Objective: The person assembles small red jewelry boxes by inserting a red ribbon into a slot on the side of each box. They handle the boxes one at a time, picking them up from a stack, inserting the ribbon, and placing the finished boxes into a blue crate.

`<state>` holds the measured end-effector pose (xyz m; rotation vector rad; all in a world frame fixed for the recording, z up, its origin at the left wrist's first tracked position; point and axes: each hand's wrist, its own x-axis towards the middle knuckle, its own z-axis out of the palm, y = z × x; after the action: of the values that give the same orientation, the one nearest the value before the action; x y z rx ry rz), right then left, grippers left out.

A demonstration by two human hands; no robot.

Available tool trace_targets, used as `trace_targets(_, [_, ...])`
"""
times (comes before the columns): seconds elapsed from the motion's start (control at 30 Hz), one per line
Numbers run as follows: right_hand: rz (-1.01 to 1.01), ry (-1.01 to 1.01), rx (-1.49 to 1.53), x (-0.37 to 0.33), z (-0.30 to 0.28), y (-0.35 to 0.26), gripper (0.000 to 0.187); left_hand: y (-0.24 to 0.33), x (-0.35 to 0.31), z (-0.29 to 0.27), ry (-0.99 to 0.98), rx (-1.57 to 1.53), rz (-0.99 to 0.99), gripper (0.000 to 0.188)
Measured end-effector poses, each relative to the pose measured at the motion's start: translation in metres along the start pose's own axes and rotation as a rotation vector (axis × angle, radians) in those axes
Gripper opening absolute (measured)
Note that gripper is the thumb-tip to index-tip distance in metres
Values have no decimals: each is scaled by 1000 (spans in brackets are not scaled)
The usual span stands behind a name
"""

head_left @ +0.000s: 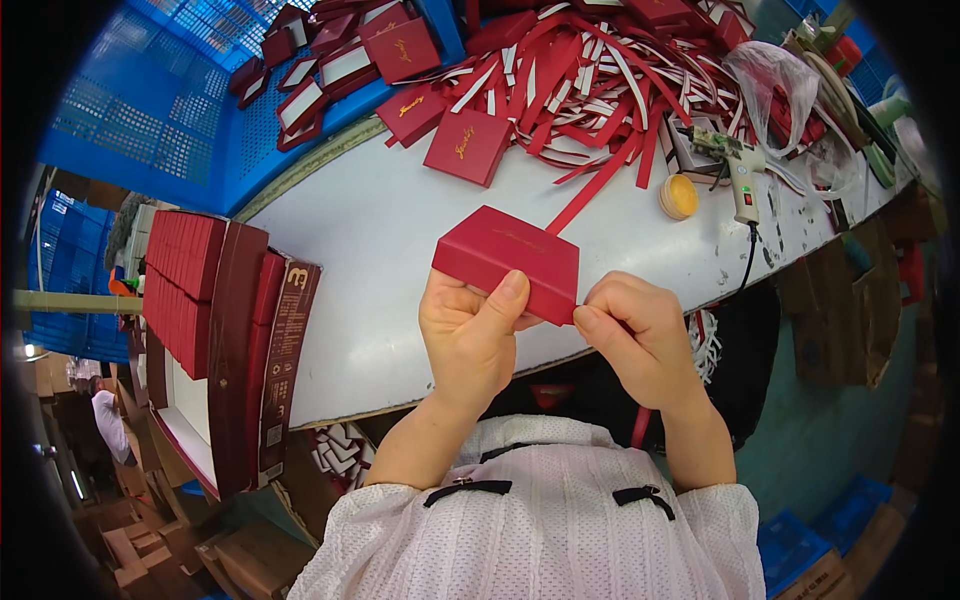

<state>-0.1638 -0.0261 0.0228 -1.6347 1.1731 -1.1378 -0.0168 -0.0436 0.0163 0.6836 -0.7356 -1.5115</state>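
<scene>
A red lidded gift box point(510, 250) with a faint gold mark on top is tilted above the white table. My left hand point(470, 325) grips it from below, thumb on its front side. At the box's near right corner, my right hand point(635, 335) is closed in a pinch around a red ribbon, mostly hidden by the fingers. A red strip point(641, 428) hangs below that hand. Behind the box, another red ribbon point(590, 195) runs toward a large heap of red and white ribbons point(590, 90). Two closed red boxes point(467, 147) lie near the heap.
A blue crate point(255, 130) with red boxes stands at far left. Left on the white table point(350, 340) is a carton point(230, 340) stacked with red boxes. A glue gun point(743, 180) with a cord, a round yellow tub point(679, 197) and a plastic bag point(775, 90) lie at right.
</scene>
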Motion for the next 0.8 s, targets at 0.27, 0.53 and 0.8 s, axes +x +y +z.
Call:
trace_targets(0.27, [89, 63, 120, -3, -23, 6, 18, 13, 9, -38, 72, -725, -210, 21])
trace_targets(0.53, [93, 91, 220, 2, -13, 11, 19, 12, -1, -40, 14, -879, -380, 21])
trace_targets(0.8, [-92, 76, -4, -4, 4, -2, 19, -25, -8, -26, -7, -113, 87, 32])
